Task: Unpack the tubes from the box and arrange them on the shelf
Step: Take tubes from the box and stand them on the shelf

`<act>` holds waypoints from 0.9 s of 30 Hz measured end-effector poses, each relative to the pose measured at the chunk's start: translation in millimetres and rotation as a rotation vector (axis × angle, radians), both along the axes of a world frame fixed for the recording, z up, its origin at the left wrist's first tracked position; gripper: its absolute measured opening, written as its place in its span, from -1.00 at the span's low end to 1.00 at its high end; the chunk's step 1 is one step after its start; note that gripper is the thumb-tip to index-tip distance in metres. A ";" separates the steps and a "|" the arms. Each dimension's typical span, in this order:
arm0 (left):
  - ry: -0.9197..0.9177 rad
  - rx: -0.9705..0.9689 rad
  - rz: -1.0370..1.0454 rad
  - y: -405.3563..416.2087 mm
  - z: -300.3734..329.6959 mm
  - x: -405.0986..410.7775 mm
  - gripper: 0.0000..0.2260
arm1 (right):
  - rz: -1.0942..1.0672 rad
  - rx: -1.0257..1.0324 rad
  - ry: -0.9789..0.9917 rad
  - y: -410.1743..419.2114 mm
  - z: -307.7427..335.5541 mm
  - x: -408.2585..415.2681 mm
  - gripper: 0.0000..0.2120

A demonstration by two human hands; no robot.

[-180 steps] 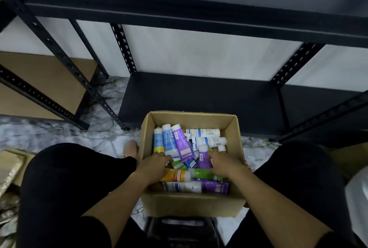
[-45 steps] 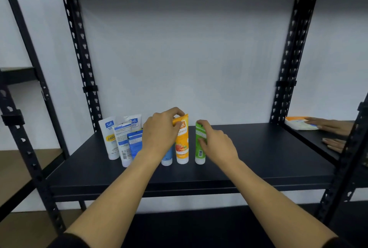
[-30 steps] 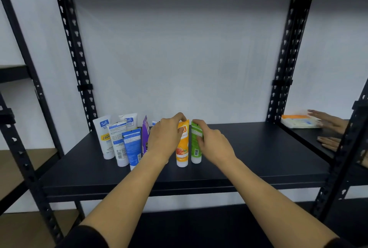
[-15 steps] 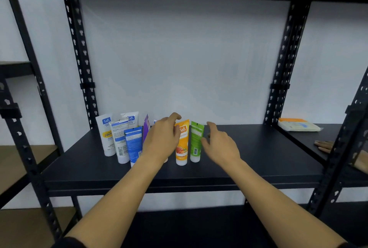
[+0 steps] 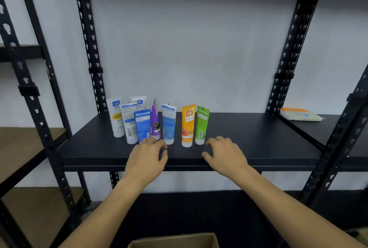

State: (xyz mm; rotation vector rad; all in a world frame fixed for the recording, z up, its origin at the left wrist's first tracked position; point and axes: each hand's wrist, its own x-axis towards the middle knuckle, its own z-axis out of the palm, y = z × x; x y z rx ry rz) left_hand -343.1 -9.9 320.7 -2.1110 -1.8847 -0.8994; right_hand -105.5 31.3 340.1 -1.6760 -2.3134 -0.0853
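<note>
Eight tubes (image 5: 188, 125) stand on the black shelf (image 5: 249, 140): three white at far left, two blue, one purple, one orange, one green. One cardboard box (image 5: 175, 240) sits nearest.

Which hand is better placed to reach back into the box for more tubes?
Probably the left hand: the box sits low, slightly left of centre, a bit nearer that arm. The right hand is empty too, so the margin is small.
</note>
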 end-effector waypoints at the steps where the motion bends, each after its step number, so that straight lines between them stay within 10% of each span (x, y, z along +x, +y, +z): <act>1: 0.005 0.003 0.000 -5.6 -4.8 -3.4 -0.83 | 0.017 0.011 0.007 -6.3 -2.7 -2.1 -0.56; 27: -0.095 -0.542 -0.029 -100.5 -230.1 -27.1 -0.86 | 0.096 -0.656 -0.059 -104.8 -233.4 -42.8 -0.61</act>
